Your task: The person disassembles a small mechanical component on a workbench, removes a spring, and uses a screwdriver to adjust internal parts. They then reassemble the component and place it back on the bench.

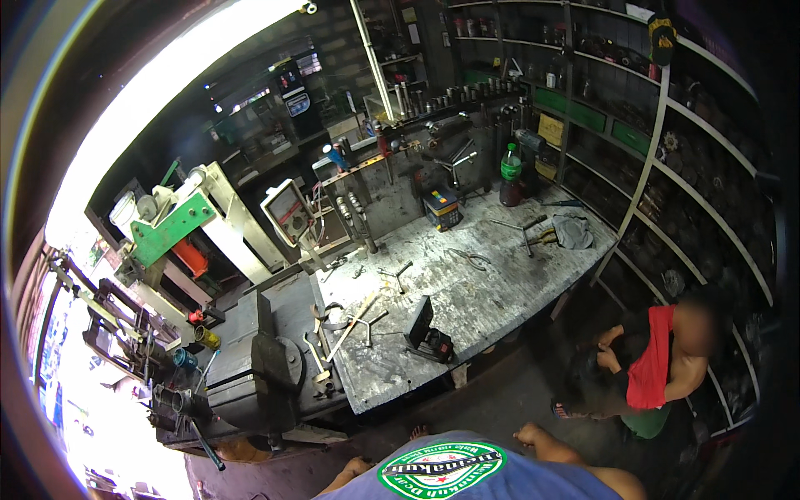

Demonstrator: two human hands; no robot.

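Note:
My left hand (358, 466) is low in the picture, beside my blue shirt (442, 471) and short of the workbench's front edge. The shirt partly covers that arm, and its fingers do not show clearly. On the other side, my right hand (528, 433) is held in front of me over the floor, apart from the bench. It looks small and dim, so its finger pose cannot be made out. Nothing can be seen in either hand. Nearest on the metal-topped workbench (467, 304) stands a black device with an upright panel (422, 329).
A bench vise (262, 367) is at the left. T-handled wrenches (367, 327), pliers (471, 258), a green bottle (511, 167) and a grey cloth (573, 232) lie or stand on the bench. At the right, a person with a red cloth (652, 358) sits by the shelves (708, 208).

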